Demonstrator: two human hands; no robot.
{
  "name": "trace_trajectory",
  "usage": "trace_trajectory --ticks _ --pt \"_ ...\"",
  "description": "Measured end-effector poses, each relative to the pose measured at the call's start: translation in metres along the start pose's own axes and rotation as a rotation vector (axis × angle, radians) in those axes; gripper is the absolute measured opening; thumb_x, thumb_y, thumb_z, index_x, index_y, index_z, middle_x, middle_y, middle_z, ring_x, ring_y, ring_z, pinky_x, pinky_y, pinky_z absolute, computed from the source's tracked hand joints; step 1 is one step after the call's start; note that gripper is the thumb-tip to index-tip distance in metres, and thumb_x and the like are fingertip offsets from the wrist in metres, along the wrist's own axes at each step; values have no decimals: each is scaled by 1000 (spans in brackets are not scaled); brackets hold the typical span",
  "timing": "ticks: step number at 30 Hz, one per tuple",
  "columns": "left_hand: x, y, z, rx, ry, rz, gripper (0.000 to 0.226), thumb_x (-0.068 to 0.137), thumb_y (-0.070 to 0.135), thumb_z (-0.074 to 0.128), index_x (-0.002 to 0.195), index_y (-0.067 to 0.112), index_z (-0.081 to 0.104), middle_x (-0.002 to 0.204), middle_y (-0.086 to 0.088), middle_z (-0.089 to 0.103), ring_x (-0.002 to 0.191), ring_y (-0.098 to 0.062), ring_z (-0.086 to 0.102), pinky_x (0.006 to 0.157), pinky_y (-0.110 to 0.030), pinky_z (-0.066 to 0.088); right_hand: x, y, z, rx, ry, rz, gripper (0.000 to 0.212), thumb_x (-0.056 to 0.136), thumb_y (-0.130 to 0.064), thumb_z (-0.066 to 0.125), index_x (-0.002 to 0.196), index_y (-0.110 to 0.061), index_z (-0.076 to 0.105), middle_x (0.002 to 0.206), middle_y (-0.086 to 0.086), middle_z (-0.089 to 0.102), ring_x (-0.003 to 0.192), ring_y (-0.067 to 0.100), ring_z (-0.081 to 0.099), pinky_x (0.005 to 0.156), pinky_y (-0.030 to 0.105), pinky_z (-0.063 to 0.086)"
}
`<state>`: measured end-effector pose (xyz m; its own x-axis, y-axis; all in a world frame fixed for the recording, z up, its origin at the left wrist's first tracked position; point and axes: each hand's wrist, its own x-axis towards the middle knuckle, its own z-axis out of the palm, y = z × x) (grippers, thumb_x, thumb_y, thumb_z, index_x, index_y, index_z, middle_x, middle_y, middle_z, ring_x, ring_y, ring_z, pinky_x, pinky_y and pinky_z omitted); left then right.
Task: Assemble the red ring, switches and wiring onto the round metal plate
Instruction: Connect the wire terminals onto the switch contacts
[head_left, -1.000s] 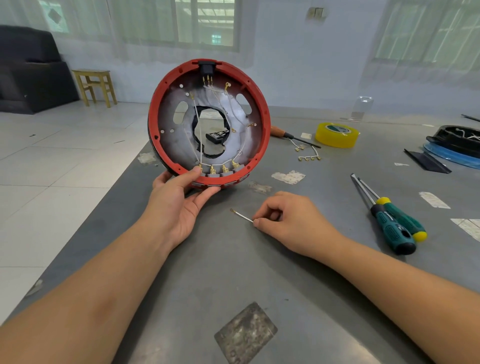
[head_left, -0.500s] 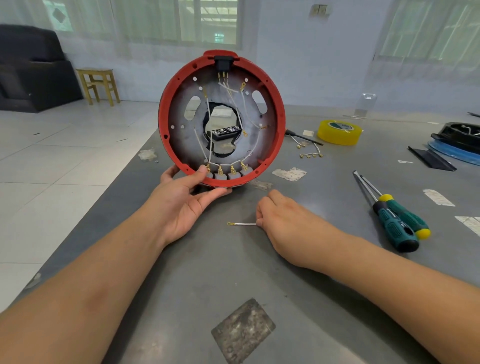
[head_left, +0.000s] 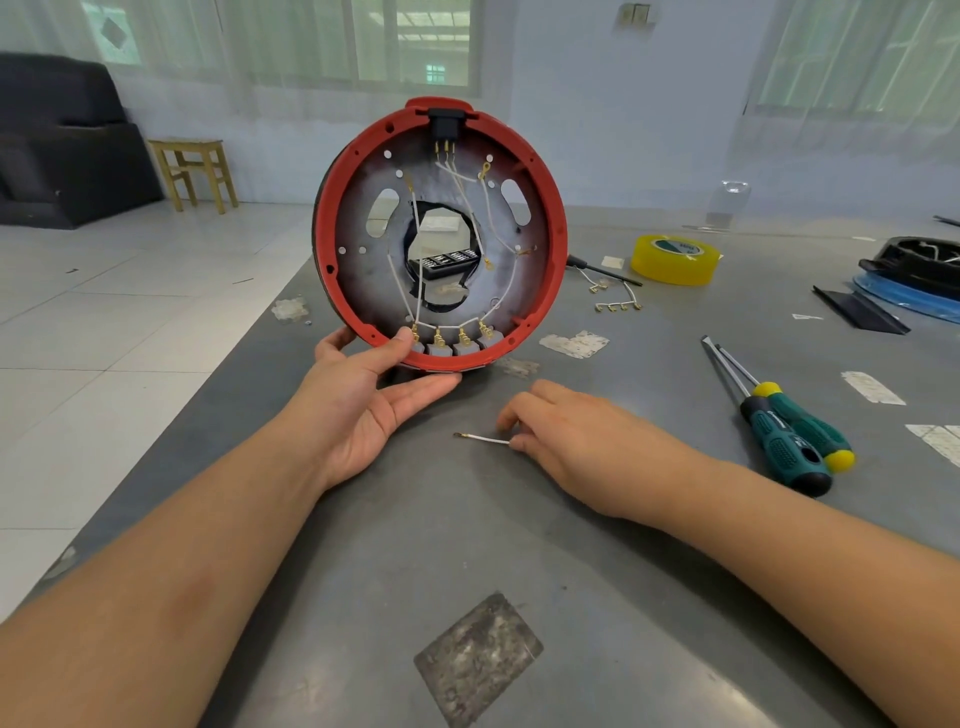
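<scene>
Grey worktop (head_left: 597, 571) fills lower frame. Red ring (head_left: 332, 208) with metal plate (head_left: 363, 280) stands on edge, centre-top, switches (head_left: 457, 345) at bottom. Left hand (head_left: 358, 410) cradles its lower rim, thumb hooked over. Right hand (head_left: 582, 441) pinches a short white wire (head_left: 485, 439), frame centre.

Ring-and-plate assembly (head_left: 441, 234) upright on table (head_left: 363, 571), loose wire (head_left: 485, 439) before it, screwdrivers (head_left: 779, 431) right.

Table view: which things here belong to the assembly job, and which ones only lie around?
Job:
red ring on round metal plate
switches
loose white wire
left hand
right hand

Lying about:
yellow tape roll
two screwdrivers
spare wire links
</scene>
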<state>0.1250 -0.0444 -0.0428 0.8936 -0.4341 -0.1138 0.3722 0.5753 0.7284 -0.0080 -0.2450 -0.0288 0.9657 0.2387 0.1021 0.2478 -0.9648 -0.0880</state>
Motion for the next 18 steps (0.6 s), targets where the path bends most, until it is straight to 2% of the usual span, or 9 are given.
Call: trace_trajectory --ticks 2,4,8,12,15,18 --pt "0 -1 0 -6 5 7 66 96 -5 69 143 27 36 130 -22 66 99 -55 73 76 -62 62 0 2 -3 -132 -6 -65 28 109 -35 39 126 -23 57 117 1 52 98 25 59 86 39 49" --pt "-1 -1 1 -5 5 9 66 96 -5 69 143 26 35 130 -23 65 99 -55 73 77 -62 62 -1 0 -3 -223 15 -122 24 109 -31 39 119 -19 57 111 3 51 91 28 58 80 43 50" --pt "-2 0 0 -6 4 9 66 96 -5 68 144 26 35 131 -24 64 98 -55 73 76 -62 63 -2 -5 2 -236 130 -144 14 107 -23 41 103 -15 53 100 3 50 81 24 53 73 38 45" --pt "-2 0 -1 -17 2 3 66 96 -5 68 144 26 36 131 -25 64 99 -56 72 76 -62 62 -2 1 7 77 228 -11 13 102 -30 53 93 -22 46 85 -12 46 74 12 43 67 28 32" --pt "-2 0 -1 -16 1 1 68 96 -5 68 144 28 35 131 -25 64 100 -57 72 76 -63 62 -1 9 13 325 307 105 13 96 -27 68 92 -23 57 79 -14 57 77 7 54 67 20 42" --pt "-2 -1 -1 -8 4 5 69 95 -5 69 145 29 34 131 -25 64 99 -56 72 76 -62 62 2 13 16 556 367 191 14 90 -23 77 100 -27 67 83 -12 67 78 5 61 73 11 48"
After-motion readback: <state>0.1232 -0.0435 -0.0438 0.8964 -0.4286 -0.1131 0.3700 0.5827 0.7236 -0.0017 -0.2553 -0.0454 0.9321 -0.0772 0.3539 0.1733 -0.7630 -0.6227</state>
